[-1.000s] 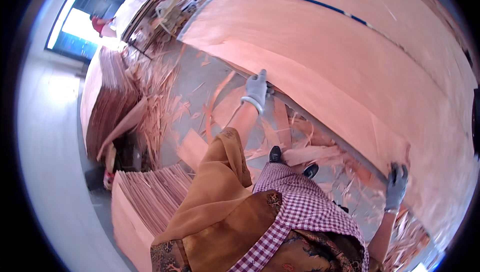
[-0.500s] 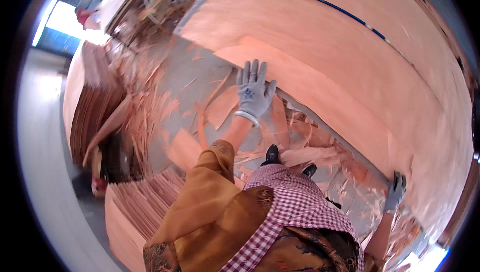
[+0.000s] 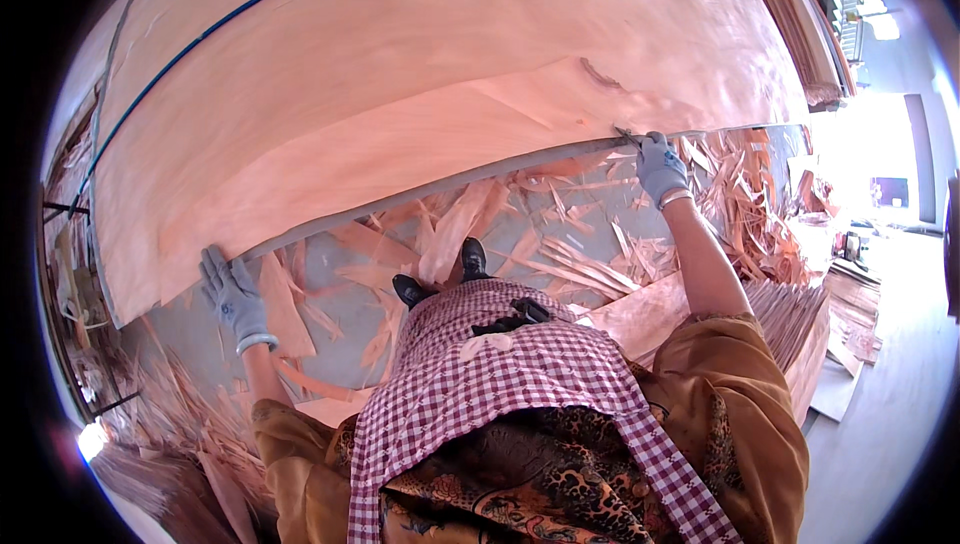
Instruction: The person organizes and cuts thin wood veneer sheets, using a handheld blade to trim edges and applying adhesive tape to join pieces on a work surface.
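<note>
A wide, thin, pale-orange wood veneer sheet lies across the table ahead of me, its near edge bordered by a grey strip. My left hand, in a grey glove, lies open with fingers stretched at the sheet's near left edge. My right hand, gloved alike, is closed at the near edge on the right. A small dark thing pokes out from its fingers over the sheet; its kind is too small to tell. A torn dark slit shows in the veneer beyond that hand.
A blue-and-white cord crosses the sheet. Veneer scraps litter the floor about my shoes. Stacked veneer stands at right, with another stack at lower left. More sheets are piled at the far right.
The view has swung round to the right, bringing the bright doorway in. My left hand now rests at the sheet's left end; my right hand remains at the near edge, farther from my body.
</note>
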Demonstrator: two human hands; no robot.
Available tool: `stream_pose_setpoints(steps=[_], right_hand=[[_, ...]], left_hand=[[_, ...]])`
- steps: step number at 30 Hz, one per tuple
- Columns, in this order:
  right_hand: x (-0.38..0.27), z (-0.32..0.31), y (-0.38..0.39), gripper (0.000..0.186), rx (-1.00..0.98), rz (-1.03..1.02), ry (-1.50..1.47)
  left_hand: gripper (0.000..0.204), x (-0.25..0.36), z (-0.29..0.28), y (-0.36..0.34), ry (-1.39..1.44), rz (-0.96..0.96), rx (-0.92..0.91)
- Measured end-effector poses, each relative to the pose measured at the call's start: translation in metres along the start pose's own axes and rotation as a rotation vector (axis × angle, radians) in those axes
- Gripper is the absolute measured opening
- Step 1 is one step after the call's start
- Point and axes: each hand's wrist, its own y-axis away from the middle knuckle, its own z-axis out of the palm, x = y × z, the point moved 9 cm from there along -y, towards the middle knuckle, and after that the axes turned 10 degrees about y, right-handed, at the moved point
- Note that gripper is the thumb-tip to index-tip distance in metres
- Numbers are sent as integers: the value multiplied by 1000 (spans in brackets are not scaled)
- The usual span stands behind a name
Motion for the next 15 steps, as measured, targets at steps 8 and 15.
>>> stream_pose_setpoints(steps=[8,15], right_hand=[[6,10,14,27,-140,-66,103],[16,13,13,24,-142,-71,130]], left_hand=[[57,-7,2,4,-16,-9,-46],[56,-2,3,9,-106,32,-32]])
